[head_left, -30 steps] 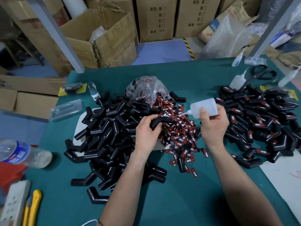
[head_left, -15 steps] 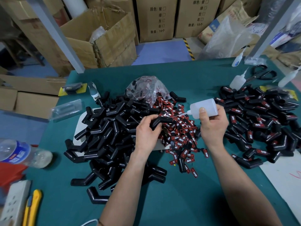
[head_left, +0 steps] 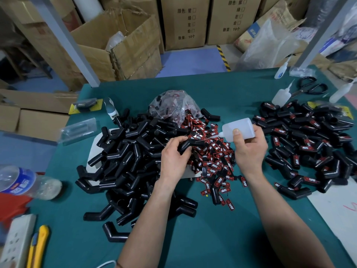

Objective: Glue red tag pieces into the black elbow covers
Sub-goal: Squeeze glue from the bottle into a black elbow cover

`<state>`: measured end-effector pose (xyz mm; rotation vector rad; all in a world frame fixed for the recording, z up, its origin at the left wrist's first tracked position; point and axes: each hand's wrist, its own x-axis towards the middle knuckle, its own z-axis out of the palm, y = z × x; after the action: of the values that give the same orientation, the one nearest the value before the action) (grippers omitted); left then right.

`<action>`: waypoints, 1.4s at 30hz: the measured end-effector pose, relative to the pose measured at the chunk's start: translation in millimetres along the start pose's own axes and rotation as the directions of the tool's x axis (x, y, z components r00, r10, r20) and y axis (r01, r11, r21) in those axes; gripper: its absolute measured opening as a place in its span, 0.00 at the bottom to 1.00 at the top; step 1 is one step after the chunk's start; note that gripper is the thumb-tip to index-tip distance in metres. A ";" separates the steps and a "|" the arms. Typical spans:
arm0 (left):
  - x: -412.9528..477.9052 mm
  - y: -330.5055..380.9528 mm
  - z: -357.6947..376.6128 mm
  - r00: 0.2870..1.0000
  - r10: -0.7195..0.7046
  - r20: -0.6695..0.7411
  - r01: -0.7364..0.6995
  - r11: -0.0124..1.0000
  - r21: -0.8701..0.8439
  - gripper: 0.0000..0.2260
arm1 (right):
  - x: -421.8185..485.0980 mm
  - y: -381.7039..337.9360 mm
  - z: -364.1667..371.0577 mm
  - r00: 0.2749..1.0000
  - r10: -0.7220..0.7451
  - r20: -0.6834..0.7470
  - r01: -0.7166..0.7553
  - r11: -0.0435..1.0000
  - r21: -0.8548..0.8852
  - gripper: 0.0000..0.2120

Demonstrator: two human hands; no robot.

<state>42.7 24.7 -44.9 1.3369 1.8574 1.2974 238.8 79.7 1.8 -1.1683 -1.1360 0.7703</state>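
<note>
**Glue nozzle over loose tags: drips are the risk**

The left hand (head_left: 174, 157) grips one black elbow cover (head_left: 190, 145), fingers curled round it, just above the heap of red tag pieces (head_left: 212, 161). At its 3 o'clock the right hand (head_left: 249, 149) clamps the glue bottle (head_left: 238, 129), thin nozzle aimed at the cover. Too hard a squeeze could run glue onto the fingers, or drip it onto the loose tags below and bond them together. A wobbling cover could smear the bead. Untagged covers (head_left: 125, 157) lie at 9 o'clock on the bench (head_left: 212, 238), tagged covers (head_left: 313, 140) at 3 o'clock.
</note>
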 end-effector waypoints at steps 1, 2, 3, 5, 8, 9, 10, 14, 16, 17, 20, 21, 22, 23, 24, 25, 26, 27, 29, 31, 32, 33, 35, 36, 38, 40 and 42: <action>-0.1 0.1 -0.2 1.000 0.002 0.000 -0.002 1.000 0.001 0.13 | 0.6 0.0 -0.5 1.000 0.005 -0.001 -0.005 1.000 0.000 0.09; 0.2 0.2 -0.1 1.000 0.003 0.000 -0.003 1.000 -0.001 0.13 | 1.2 0.1 -1.2 1.000 0.009 -0.004 -0.009 1.000 0.001 0.09; 0.0 0.2 -0.3 1.000 0.004 -0.001 -0.004 1.000 -0.002 0.13 | 2.0 0.0 -1.9 1.000 0.012 -0.007 -0.012 1.000 0.002 0.09; 0.0 0.5 -0.3 1.000 0.008 -0.007 -0.008 1.000 -0.004 0.13 | 3.4 -0.3 -2.5 1.000 0.012 -0.013 -0.012 1.000 0.009 0.10; 0.1 1.5 -0.4 1.000 0.013 -0.021 -0.013 1.000 -0.007 0.12 | 4.1 0.3 -1.8 1.000 0.012 -0.013 -0.012 1.000 0.012 0.12; 0.1 1.5 -0.6 1.000 0.010 -0.026 -0.010 1.000 -0.008 0.12 | 3.8 0.5 -1.5 1.000 0.015 -0.007 -0.015 1.000 0.006 0.12; 0.0 1.6 -0.9 1.000 0.007 -0.028 -0.007 1.000 -0.009 0.13 | 3.6 0.7 -1.5 1.000 0.019 -0.001 -0.019 1.000 0.000 0.12; -0.1 1.4 -1.1 1.000 0.011 -0.021 -0.011 1.000 -0.009 0.13 | 3.5 -0.3 -2.3 1.000 0.014 -0.001 -0.014 1.000 -0.008 0.09; 0.4 1.4 -0.7 1.000 0.011 -0.017 -0.011 1.000 -0.004 0.12 | 2.5 0.1 -1.6 1.000 0.005 -0.004 -0.005 1.000 -0.007 0.10; 0.5 1.5 -0.6 1.000 0.009 -0.018 -0.009 1.000 -0.003 0.13 | 1.9 0.2 -0.8 1.000 0.002 -0.002 -0.002 1.000 -0.008 0.11; 0.6 1.4 -0.7 1.000 0.007 -0.024 -0.008 1.000 -0.005 0.14 | 1.7 -0.2 -0.7 1.000 0.000 -0.002 0.000 1.000 -0.005 0.11; 0.3 1.3 -0.8 1.000 0.010 -0.025 -0.010 1.000 -0.004 0.14 | 2.5 -0.6 -1.6 1.000 0.001 -0.007 -0.001 1.000 -0.002 0.10; 0.1 1.2 -0.9 1.000 0.010 -0.023 -0.010 1.000 -0.005 0.14 | 3.5 -1.0 -2.3 1.000 0.002 -0.010 -0.002 1.000 0.002 0.09; 0.1 1.3 -1.0 1.000 0.008 -0.019 -0.008 1.000 -0.007 0.14 | 4.3 -1.0 -3.0 1.000 0.004 -0.011 -0.004 1.000 0.007 0.09; 0.2 1.2 -0.9 1.000 0.005 -0.015 -0.005 1.000 -0.009 0.13 | 4.4 -0.6 -2.9 1.000 0.005 -0.011 -0.005 1.000 0.011 0.09; 0.1 1.2 -1.0 1.000 0.002 -0.013 -0.002 1.000 -0.009 0.13 | 3.7 -0.2 -2.5 1.000 0.007 -0.010 -0.007 1.000 0.012 0.09; -0.1 1.1 -0.9 1.000 0.001 -0.011 -0.001 1.000 -0.006 0.13 | 2.6 0.0 -1.6 1.000 0.006 -0.007 -0.006 1.000 0.010 0.09; -0.2 1.1 -0.8 1.000 0.001 -0.010 -0.001 1.000 -0.005 0.13 | 1.4 0.3 -0.6 1.000 0.003 -0.002 -0.003 1.000 0.005 0.09; 0.1 1.1 -0.7 1.000 0.000 -0.007 0.000 1.000 -0.003 0.14 | -0.7 1.0 0.4 1.000 -0.007 0.008 0.007 1.000 -0.004 0.08; 0.0 1.1 -0.7 1.000 -0.002 -0.009 0.002 1.000 0.002 0.14 | -0.7 1.5 0.0 1.000 -0.010 0.010 0.010 1.000 -0.004 0.08; 0.1 1.2 -0.6 1.000 -0.003 -0.010 0.003 1.000 0.004 0.14 | 0.1 1.6 -0.5 1.000 -0.008 0.009 0.008 1.000 -0.004 0.08; 0.1 1.3 -0.3 1.000 -0.003 -0.010 0.003 1.000 0.006 0.14 | 1.0 1.7 -1.2 1.000 -0.004 0.006 0.004 1.000 -0.005 0.09; -0.1 1.4 -0.3 1.000 0.000 -0.012 0.001 1.000 0.007 0.14 | 3.3 0.9 -2.4 1.000 0.001 -0.006 -0.001 1.000 0.000 0.09; -0.2 1.0 -0.3 1.000 0.002 -0.014 -0.002 1.000 0.006 0.13 | 4.4 0.4 -3.1 1.000 -0.002 -0.013 0.002 1.000 0.002 0.09; -0.1 0.8 -0.3 1.000 0.005 -0.012 -0.005 1.000 0.009 0.13 | 5.9 -0.4 -4.2 1.000 -0.010 -0.018 0.011 1.000 0.003 0.08; 0.1 1.1 -0.8 1.000 0.009 -0.011 -0.009 1.000 0.016 0.13 | 5.7 -0.1 -3.9 1.000 -0.009 -0.009 0.009 1.000 0.001 0.08; 0.3 1.9 -1.2 1.000 0.013 -0.008 -0.013 1.000 0.017 0.13 | 4.0 0.5 -3.1 1.000 -0.004 0.000 0.004 1.000 -0.005 0.08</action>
<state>42.5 24.6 -42.6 1.3562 1.8723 1.2986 242.9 82.6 2.4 -1.1694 -1.1408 0.7648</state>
